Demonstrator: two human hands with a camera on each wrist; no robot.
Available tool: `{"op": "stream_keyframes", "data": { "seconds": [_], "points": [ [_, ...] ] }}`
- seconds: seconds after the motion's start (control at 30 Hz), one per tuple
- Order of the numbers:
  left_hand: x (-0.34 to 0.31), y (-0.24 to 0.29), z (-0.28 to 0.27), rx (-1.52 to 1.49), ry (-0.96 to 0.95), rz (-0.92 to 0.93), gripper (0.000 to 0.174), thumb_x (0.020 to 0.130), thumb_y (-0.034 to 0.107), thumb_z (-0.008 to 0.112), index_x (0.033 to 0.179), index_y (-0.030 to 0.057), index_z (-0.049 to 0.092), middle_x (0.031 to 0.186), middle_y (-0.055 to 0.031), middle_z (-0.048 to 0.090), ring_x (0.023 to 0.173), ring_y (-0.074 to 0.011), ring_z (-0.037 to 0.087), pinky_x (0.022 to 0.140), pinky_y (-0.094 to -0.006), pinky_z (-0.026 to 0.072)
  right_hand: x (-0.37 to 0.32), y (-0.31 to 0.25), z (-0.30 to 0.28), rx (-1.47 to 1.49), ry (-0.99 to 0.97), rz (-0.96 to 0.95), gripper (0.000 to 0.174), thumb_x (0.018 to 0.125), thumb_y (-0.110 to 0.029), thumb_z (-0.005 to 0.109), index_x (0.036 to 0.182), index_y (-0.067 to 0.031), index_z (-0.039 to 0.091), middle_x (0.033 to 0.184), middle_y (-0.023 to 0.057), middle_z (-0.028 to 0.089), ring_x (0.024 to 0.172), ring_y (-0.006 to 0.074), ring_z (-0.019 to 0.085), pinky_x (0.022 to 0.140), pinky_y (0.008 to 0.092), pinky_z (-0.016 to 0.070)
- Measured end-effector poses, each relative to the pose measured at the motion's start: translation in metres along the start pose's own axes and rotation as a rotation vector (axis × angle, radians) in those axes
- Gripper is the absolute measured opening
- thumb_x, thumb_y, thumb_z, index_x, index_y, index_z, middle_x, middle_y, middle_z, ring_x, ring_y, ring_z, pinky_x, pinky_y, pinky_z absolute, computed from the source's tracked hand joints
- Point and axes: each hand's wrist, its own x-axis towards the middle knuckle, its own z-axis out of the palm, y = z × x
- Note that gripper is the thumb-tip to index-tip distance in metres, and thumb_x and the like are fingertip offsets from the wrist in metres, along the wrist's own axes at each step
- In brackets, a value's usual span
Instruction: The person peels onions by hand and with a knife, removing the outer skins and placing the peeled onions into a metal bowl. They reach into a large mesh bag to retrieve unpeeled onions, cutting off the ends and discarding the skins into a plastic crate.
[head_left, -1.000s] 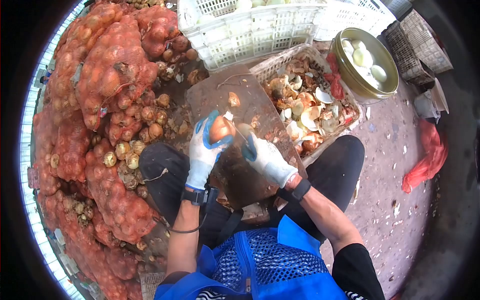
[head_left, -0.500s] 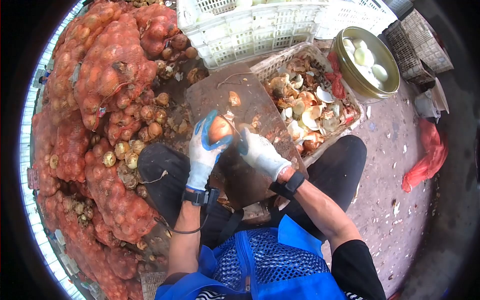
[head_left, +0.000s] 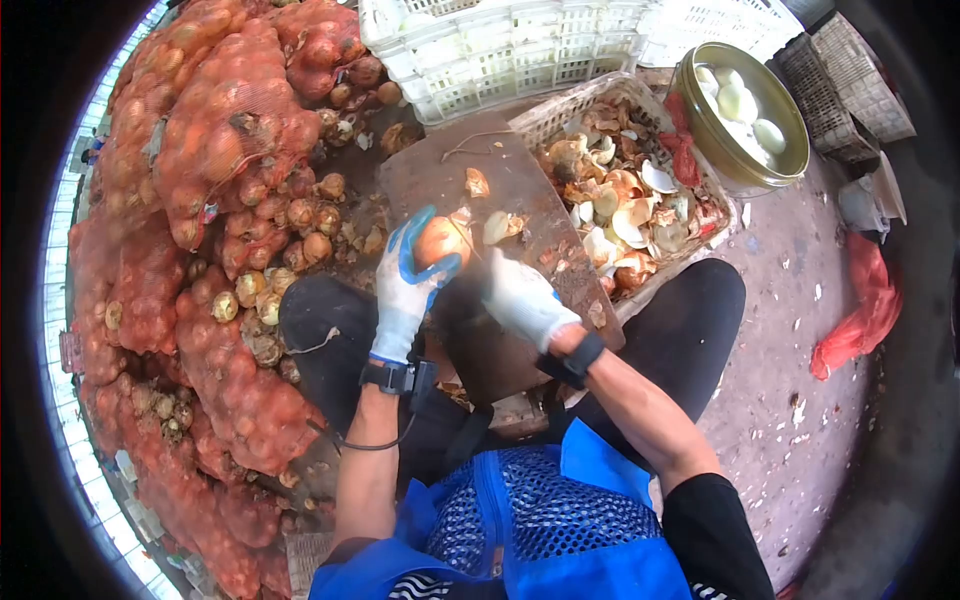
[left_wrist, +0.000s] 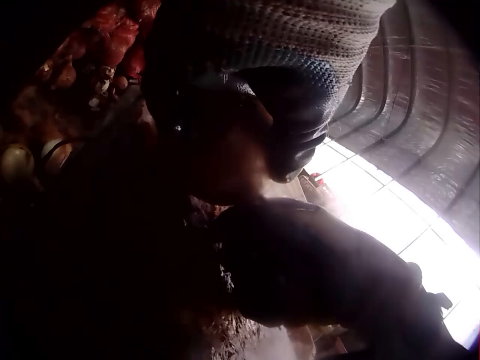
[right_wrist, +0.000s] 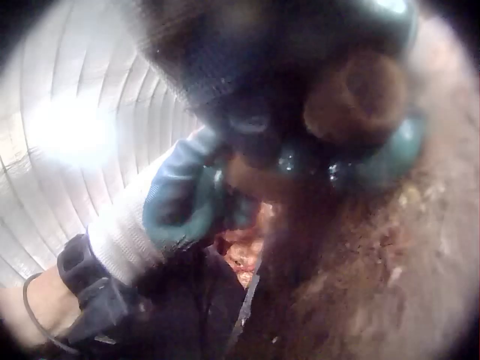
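Note:
My left hand (head_left: 403, 290), in a white glove with blue coating, holds a brown-skinned onion (head_left: 442, 243) over a brown board (head_left: 425, 180). Just to the right is my gloved right hand (head_left: 528, 302), its fingers curled close to the onion. In the right wrist view that hand grips a knife, whose round wooden handle end (right_wrist: 364, 97) shows between the coated fingers; the blade is mostly hidden. A pale piece of onion peel (head_left: 500, 227) is on the board beyond the right hand. The left wrist view is dark, with the left glove (left_wrist: 300, 82) over the onion.
Red mesh sacks of onions (head_left: 235, 150) crowd the left side, loose onions (head_left: 250, 290) beside them. Beyond the board stand a peel-filled crate (head_left: 725, 225), white crates (head_left: 510, 75) and a round tub (head_left: 795, 165) with peeled onions. A red mesh bag (head_left: 860, 310) lies at right.
My right hand has drawn slightly away from the onion. A pale piece of peel now shows on the board beyond it. The left hand still holds the onion, turned a little.

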Motion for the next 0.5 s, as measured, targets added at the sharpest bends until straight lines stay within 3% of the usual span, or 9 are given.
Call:
{"op": "stream_keyframes", "data": {
  "seconds": [0.03,0.1,0.2,0.3,0.33,0.43,0.5],
  "points": [
    [-0.001,-0.006,0.001,-0.008,0.009,0.015,0.067,0.072,0.015,0.087,0.133,0.0043,0.060,0.127,-0.0114,0.062,0.116,-0.0237,0.060,0.100,-0.0355,0.0486,-0.015,0.001,-0.001,-0.044,0.044,0.013,0.048,0.086,-0.013,0.060,0.124,0.0131,0.050,0.092,0.0246,0.068,0.086,0.0401,0.067,0.078,0.0457,0.0531],
    [-0.002,-0.018,0.002,-0.244,0.045,-0.095,0.063,0.075,0.015,0.087,0.130,0.0032,0.059,0.125,-0.0096,0.061,0.113,-0.0213,0.059,0.099,-0.0345,0.0488,-0.037,0.001,-0.017,0.011,-0.044,0.083,0.040,0.086,-0.014,0.059,0.118,0.0099,0.053,0.089,0.0254,0.067,0.085,0.0403,0.067,0.076,0.0469,0.0528],
    [-0.014,-0.024,-0.003,-0.527,0.122,-0.253,0.058,0.078,0.017,0.086,0.126,0.0037,0.057,0.118,-0.0068,0.060,0.112,-0.0179,0.057,0.099,-0.0339,0.0483,-0.033,-0.012,-0.031,0.182,-0.141,0.321,0.029,0.088,-0.016,0.058,0.109,0.0040,0.056,0.086,0.0259,0.066,0.086,0.0405,0.067,0.073,0.0482,0.0515],
    [-0.024,-0.024,-0.004,-0.106,0.167,-0.167,0.056,0.078,0.016,0.086,0.124,0.0038,0.057,0.116,-0.0057,0.059,0.110,-0.0177,0.056,0.099,-0.0347,0.0483,-0.024,-0.017,-0.024,0.496,-0.081,0.301,0.020,0.089,-0.015,0.055,0.102,0.0001,0.056,0.081,0.0239,0.064,0.078,0.0392,0.065,0.068,0.0474,0.0498],
    [-0.024,-0.024,0.000,-0.265,0.171,-0.158,0.061,0.078,0.016,0.085,0.130,0.0034,0.055,0.122,-0.0088,0.057,0.114,-0.0205,0.055,0.100,-0.0365,0.0474,-0.020,-0.021,-0.025,0.570,-0.078,0.307,0.018,0.089,-0.016,0.055,0.101,-0.0009,0.056,0.079,0.0230,0.064,0.075,0.0383,0.065,0.067,0.0468,0.0494],
    [-0.020,-0.011,-0.001,0.037,0.174,-0.030,0.064,0.080,0.013,0.082,0.136,0.0049,0.052,0.131,-0.0095,0.057,0.120,-0.0213,0.055,0.105,-0.0362,0.0449,-0.014,-0.032,-0.036,0.650,-0.147,0.381,0.017,0.090,-0.016,0.054,0.099,-0.0019,0.056,0.076,0.0194,0.063,0.067,0.0329,0.062,0.063,0.0439,0.0485],
    [-0.021,0.003,-0.003,0.062,0.140,-0.044,0.063,0.080,0.013,0.082,0.136,0.0053,0.054,0.132,-0.0101,0.057,0.120,-0.0229,0.055,0.106,-0.0374,0.0433,-0.013,-0.039,-0.040,0.702,-0.169,0.448,0.017,0.091,-0.017,0.053,0.099,-0.0021,0.055,0.075,0.0178,0.061,0.062,0.0288,0.060,0.059,0.0418,0.0479]
  ]
}}
